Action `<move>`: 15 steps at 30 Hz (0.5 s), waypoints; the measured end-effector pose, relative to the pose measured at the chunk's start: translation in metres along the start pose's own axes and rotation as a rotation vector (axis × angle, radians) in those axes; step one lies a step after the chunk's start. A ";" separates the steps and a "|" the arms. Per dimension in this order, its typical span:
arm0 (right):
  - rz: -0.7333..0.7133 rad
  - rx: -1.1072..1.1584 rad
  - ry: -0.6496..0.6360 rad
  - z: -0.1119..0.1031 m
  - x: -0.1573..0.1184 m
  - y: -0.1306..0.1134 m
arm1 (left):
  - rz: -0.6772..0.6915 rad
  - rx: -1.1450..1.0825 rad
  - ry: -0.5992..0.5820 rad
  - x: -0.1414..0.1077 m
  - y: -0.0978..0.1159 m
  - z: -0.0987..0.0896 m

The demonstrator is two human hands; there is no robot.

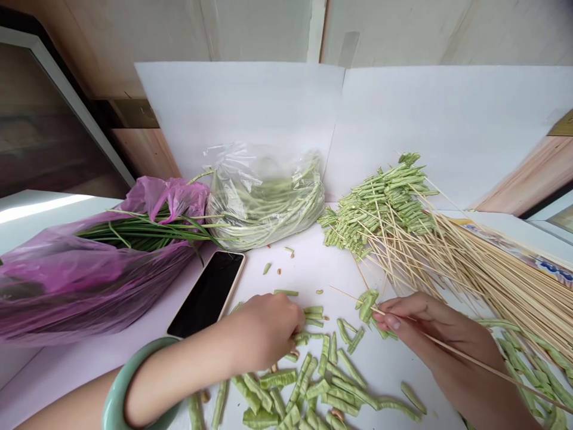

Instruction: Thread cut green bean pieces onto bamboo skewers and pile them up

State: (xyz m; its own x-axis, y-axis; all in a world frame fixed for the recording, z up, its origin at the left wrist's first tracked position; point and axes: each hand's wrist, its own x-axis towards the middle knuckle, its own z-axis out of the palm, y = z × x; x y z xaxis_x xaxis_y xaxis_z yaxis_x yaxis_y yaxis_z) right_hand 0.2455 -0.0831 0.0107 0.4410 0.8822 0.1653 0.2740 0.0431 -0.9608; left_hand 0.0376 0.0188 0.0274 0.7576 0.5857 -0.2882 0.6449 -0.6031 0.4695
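My right hand [441, 343] pinches a thin bamboo skewer [470, 358] between thumb and fingers. Near the skewer's pointed end, a few pieces of green bean [367, 304] are threaded on it, just ahead of my fingertips. My left hand [264, 331], with a pale green bangle [134, 382] on the wrist, reaches down over loose cut green bean pieces [282, 378] on the white table. Its fingers curl downward and are mostly hidden behind the back of the hand, so I cannot tell whether they hold a piece.
A pile of bean-loaded skewers [380, 203] lies at the back right, beside many bare skewers [505, 263]. A clear bag of long beans [268, 203] stands at the back. Left are a phone [206, 292] and a purple bag [89, 280] of green stalks. More beans [528, 364] lie right.
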 end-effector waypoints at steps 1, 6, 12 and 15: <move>-0.005 -0.004 0.000 -0.001 0.000 0.000 | 0.022 -0.061 0.033 0.001 -0.001 -0.002; -0.129 0.001 -0.081 -0.005 0.001 0.006 | -0.005 -0.484 0.176 0.014 -0.009 -0.008; -0.108 0.156 -0.045 0.006 -0.010 -0.003 | -0.013 -1.088 0.114 0.025 -0.008 -0.003; -0.098 0.199 -0.072 0.010 -0.013 -0.006 | -0.003 -1.186 0.088 0.025 -0.006 -0.002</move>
State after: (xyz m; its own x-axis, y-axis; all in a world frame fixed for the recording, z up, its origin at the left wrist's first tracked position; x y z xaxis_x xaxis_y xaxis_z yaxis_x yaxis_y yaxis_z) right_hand 0.2298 -0.0897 0.0118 0.3568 0.9000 0.2503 0.1354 0.2152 -0.9671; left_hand 0.0524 0.0382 0.0193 0.7165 0.6497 -0.2542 0.1156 0.2487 0.9617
